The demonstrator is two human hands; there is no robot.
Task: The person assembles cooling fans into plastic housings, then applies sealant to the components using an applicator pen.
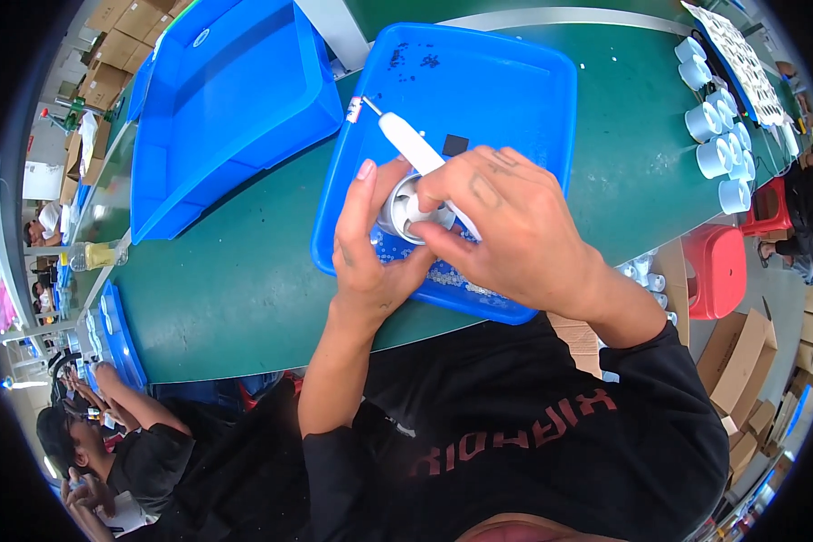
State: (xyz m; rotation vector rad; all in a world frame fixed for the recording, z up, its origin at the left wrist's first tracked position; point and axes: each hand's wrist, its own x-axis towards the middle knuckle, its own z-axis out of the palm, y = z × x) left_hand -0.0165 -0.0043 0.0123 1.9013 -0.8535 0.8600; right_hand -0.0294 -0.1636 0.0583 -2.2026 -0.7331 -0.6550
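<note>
Over a shallow blue tray (pixel 565 117), my left hand (pixel 366 253) curls its fingers around a white round cup-shaped part (pixel 394 212) with inner dividers. Held in my right hand (pixel 519 221) is a white pen-shaped tool (pixel 408 143), its thin metal tip pointing away to the far left. The right thumb and fingertips reach the part's opening and hide some of its inside. On the tray lie a small black square (pixel 455 144), scattered tiny dark pieces (pixel 430 61) at the far end, and many tiny clear pieces (pixel 456 280) at the near end.
A larger blue bin (pixel 235 99) stands left of the tray on the green table (pixel 235 312). Several white cups (pixel 715 158) sit at the right, by a white panel (pixel 736 59). A red stool (pixel 718 271) and cardboard boxes (pixel 741 370) are beyond. Another person (pixel 144 443) works at lower left.
</note>
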